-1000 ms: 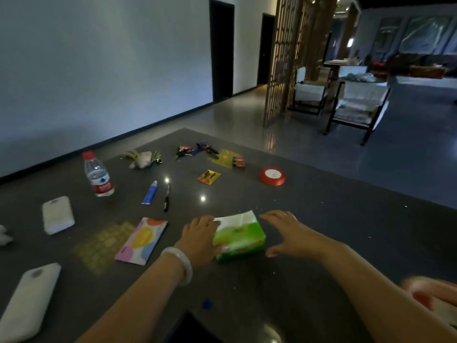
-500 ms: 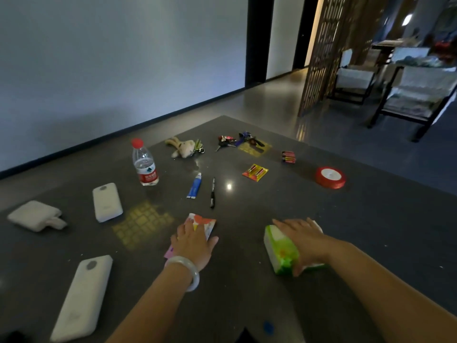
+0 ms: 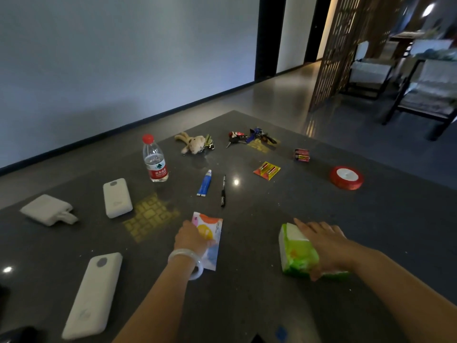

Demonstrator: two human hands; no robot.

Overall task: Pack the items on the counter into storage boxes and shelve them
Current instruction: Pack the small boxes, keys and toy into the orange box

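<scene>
Dark stone counter (image 3: pixel 247 305) is filling the lower frame under a pale wall, with chairs (image 3: pixel 420 95) sitting at upper right. At far left a white pouch (image 3: pixel 47 212) is lying flat, with two white power banks (image 3: pixel 116 198) (image 3: pixel 94 295) near it. Toward the centre a water bottle (image 3: pixel 154 159) is standing upright, a plush keychain (image 3: pixel 194 144) and keys (image 3: pixel 249 138) lying behind it, a blue tube (image 3: pixel 204 183) and a pen (image 3: pixel 223 191) side by side. At lower centre the left hand (image 3: pixel 191 240) is curling over a colourful packet (image 3: pixel 210 240), gripping its edge. Right of that, the right hand (image 3: pixel 324 246) is wrapping round a green tissue pack (image 3: pixel 296 253), holding it on the counter. A red tape roll (image 3: pixel 346 177) is lying at middle right.
</scene>
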